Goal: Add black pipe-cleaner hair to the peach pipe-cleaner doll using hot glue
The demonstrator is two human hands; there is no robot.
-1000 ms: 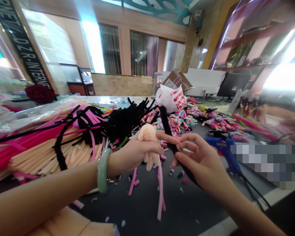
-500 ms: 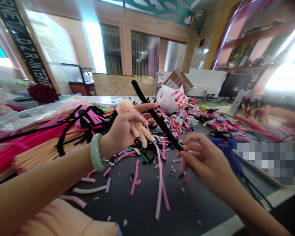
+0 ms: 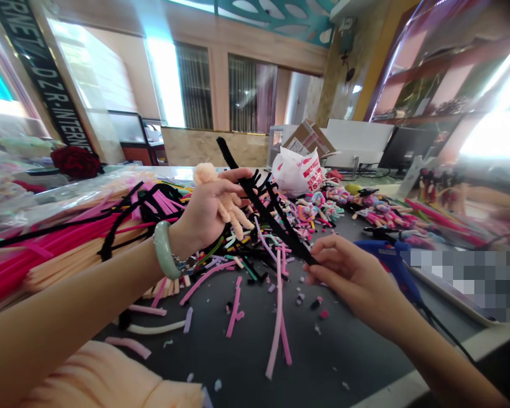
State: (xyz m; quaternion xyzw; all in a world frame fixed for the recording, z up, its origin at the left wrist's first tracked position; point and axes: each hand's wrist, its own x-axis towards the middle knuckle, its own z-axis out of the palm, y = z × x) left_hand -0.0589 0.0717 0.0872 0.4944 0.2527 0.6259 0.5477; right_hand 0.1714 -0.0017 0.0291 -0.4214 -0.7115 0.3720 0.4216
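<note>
My left hand (image 3: 204, 212), with a pale green bangle on its wrist, holds a peach fuzzy doll figure (image 3: 233, 215) whose round head shows above the thumb. Its forefinger reaches out against the black fuzzy strips (image 3: 276, 218). These strips slant from upper left to lower right, apart in the middle and meeting at the lower end. There my right hand (image 3: 344, 269) pinches them between thumb and fingers. Pink and lilac fuzzy strips (image 3: 278, 317) lie on the dark table (image 3: 331, 351) beneath the hands.
Bundles of pink and peach strips (image 3: 8, 260) fill the left. A blue glue gun (image 3: 386, 255) lies at the right with its cable. Farther back are small colourful dolls (image 3: 380, 212), a white plastic bag (image 3: 297, 173) and a dark red flower (image 3: 76, 161).
My left hand has moved a little left with the peach figure. The black strips, seen before as one thick band, now show as separate strands fanned apart in the middle.
</note>
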